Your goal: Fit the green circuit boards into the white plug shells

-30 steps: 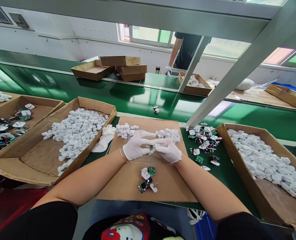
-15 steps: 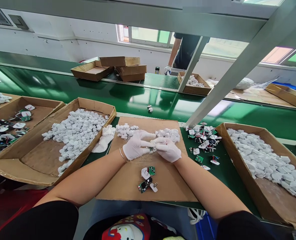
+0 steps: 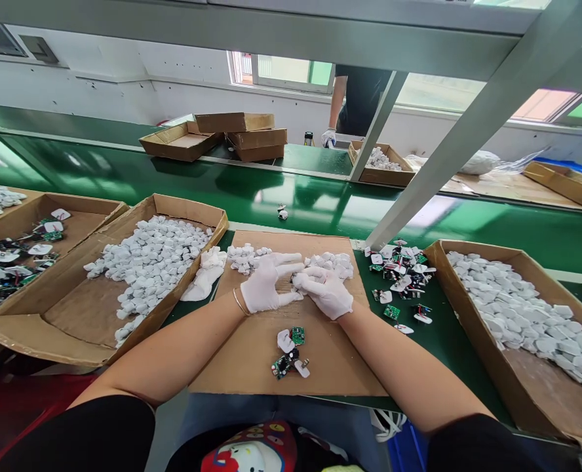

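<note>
both gloved hands meet over the cardboard sheet, head view. left hand has fingers out flat toward the right, bracelet on the wrist. right hand is curled, fingers bent in against the left fingertips. a small dark part seems to sit between them, mostly hidden, so can't tell if either hand is really gripping it.

two heaps of white plug shells lie on the sheet just past the hands, one on each side. nearer the body, also on the sheet, sit a green circuit board, a white plug casing and a black-and-green board, touching or nearly so.

left of the sheet, a cardboard box is full of white shells, with a white cloth on its near rim. further left, another box holds mixed boards and casings. right of the sheet, loose boards and casings lie on the green bench, then a third box of white shells.

across the green belt, a co-worker's gloved hand hangs near a box of shells, beside stacked empty-looking trays.
</note>
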### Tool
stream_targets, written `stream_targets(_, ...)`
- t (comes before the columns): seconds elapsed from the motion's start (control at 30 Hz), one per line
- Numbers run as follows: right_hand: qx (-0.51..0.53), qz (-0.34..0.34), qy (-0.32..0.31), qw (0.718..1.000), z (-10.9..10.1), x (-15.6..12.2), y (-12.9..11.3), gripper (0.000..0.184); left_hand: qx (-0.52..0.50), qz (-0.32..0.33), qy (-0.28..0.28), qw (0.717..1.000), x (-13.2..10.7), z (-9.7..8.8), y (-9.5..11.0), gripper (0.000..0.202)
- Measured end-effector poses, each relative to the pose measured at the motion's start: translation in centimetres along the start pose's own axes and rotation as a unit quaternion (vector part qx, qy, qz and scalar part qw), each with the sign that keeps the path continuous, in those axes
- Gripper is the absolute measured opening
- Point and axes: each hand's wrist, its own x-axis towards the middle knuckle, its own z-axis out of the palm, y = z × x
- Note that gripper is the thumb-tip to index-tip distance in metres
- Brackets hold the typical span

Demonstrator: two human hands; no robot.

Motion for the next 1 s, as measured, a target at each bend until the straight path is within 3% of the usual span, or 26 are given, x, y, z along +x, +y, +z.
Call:
stream_targets(0.2, -0.066, 0.001, 0.007, 0.998, 0.1, -0.1, 0.3, 0.029, 0.023, 0.050, 0.028, 0.998, -0.1, 0.5, -0.4, 0.036)
stream_targets(0.43, -0.076, -0.055, -0.022, 0.995, -0.8, 0.5, 0.7, 0.031, -0.039, 0.004, 0.054, 0.998, -0.1, 0.6, 0.2, 0.024)
stream_targets(0.63, -0.022, -0.035, -0.132, 0.990, -0.2, 0.1, 0.6, 0.037, -0.101, -0.029, 0.057, 0.993, 0.0, 0.7, 0.5, 0.032)
stream_targets(0.8, 0.047, -0.002, -0.148, 0.988, 0.2, -0.2, 0.7, 0.034, -0.085, -0.043, -0.008, 0.995, 0.3, 0.0, 1.0, 0.028)
stream_targets(0.9, 0.083, 0.002, -0.121, 0.989, 0.1, 0.1, 0.9, 0.032, -0.066, -0.031, -0.059, 0.996, 0.6, -0.5, 1.1, 0.024)
stream_targets(1.0, 0.077, -0.003, -0.089, 0.993, 0.1, 0.3, 0.9, 0.031, -0.056, -0.009, -0.063, 0.996, 0.7, -0.3, 0.8, 0.028)
